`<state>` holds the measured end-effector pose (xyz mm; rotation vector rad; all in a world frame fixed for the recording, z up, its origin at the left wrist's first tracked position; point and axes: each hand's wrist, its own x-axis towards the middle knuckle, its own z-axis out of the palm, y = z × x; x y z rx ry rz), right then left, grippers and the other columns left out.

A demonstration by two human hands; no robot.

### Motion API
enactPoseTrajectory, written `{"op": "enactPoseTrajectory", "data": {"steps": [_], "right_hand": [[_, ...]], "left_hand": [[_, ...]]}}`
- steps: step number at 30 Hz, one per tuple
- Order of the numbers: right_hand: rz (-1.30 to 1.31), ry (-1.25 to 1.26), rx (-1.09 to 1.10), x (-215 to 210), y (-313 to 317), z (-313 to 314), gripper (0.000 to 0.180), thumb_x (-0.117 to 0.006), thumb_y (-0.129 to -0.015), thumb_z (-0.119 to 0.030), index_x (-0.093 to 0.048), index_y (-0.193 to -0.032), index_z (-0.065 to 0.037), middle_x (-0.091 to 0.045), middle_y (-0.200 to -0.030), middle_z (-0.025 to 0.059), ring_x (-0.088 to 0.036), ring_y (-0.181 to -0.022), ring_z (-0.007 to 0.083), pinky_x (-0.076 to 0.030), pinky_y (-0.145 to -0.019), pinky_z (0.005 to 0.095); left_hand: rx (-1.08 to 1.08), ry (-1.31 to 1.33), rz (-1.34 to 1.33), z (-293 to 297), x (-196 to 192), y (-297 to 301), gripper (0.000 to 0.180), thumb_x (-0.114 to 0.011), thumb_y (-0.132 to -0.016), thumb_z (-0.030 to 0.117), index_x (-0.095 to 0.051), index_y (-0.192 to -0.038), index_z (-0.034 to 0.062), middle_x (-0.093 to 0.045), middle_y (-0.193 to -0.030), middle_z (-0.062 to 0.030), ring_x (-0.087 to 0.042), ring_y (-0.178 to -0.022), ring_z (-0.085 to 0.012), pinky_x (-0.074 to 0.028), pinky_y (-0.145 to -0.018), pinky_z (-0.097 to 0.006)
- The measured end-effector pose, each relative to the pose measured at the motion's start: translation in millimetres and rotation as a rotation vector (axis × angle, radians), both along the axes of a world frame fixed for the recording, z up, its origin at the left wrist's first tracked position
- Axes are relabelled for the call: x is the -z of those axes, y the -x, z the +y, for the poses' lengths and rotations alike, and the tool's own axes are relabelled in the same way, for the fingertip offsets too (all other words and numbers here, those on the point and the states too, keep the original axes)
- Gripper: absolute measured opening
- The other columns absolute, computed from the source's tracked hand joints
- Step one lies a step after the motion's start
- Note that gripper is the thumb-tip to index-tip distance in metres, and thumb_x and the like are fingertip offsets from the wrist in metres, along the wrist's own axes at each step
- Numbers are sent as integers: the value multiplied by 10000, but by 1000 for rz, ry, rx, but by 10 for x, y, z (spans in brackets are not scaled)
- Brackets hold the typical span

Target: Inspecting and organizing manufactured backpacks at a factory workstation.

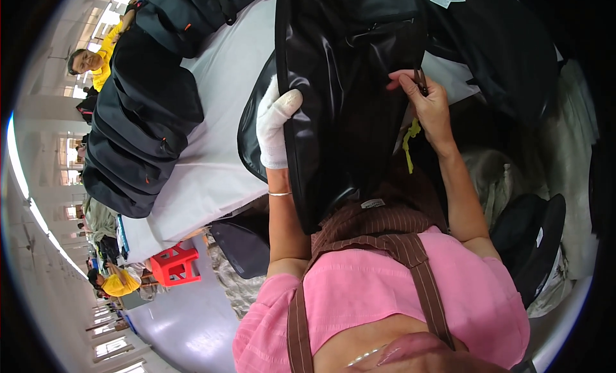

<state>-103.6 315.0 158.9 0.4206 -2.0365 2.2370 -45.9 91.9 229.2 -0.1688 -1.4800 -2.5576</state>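
A black bag (346,84) with a shiny lining and a piped edge stands spread open in front of me. My left hand (277,119), in a white glove, grips its left edge, with the thumb on the lining and the fingers behind. Bare, my right hand (427,103) is closed at the bag's right side around small dark thread snips (420,82), mostly hidden in the palm. Its thumb and index fingertips lie close to the bag's lining; whether they pinch a thread cannot be made out. A yellow-green strip (410,145) hangs below that hand.
Several dark backpacks (147,97) line the left side of the white-covered table (215,84). More black bags (500,59) lie at the right, with another black piece (529,245) lower down. A red stool (174,265) stands at the lower left. Two people in yellow (119,283) are farther off.
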Motion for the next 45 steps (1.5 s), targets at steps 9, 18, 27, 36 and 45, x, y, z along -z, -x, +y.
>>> {"op": "enactPoseTrajectory", "data": {"steps": [9,18,27,36,45], "right_hand": [[-216,312,-82,-51,-10,-2,306,-509,-978,-295,-610,-1167,-77,-654,-913,-7,-300,-476,-1,-243,-442,187],[-357,929,-395,246,199,220,526,-447,-975,-448,-462,-1363,-92,-572,-1200,51,-467,-813,84,-385,-743,231],[-414,303,91,790,250,491,283,-678,-810,-52,-631,-1069,52,-674,-999,89,-645,-848,170,-498,-795,283],[-619,495,146,1285,153,692,367,-700,-824,-75,-600,-1164,20,-642,-1132,115,-628,-993,226,-496,-908,335],[-372,326,354,1323,-16,1035,347,-634,-899,-139,-582,-1219,-18,-608,-1198,57,-611,-896,128,-466,-743,242]], "left_hand": [[-6,362,24,68,91,-266,476,-622,-800,18,-525,-1260,-60,-609,-1113,-58,-556,-1000,-124,-424,-904,-256],[28,1051,149,844,1330,-451,538,-529,-808,-24,-486,-1333,85,-485,-791,-123,-539,-652,-303,-454,-608,-388],[-298,1268,391,37,1313,-52,181,-628,-830,121,-666,-995,54,-625,-1060,-134,-579,-1043,-306,-457,-916,-400],[-847,720,-560,-1947,1501,-242,481,-668,-811,239,-579,-1213,-10,-652,-1015,-107,-596,-927,-208,-460,-866,-318],[-813,310,-84,-1641,1197,-849,274,-628,-797,-82,-629,-1066,-27,-621,-944,-32,-570,-839,-97,-458,-789,-219]]}}
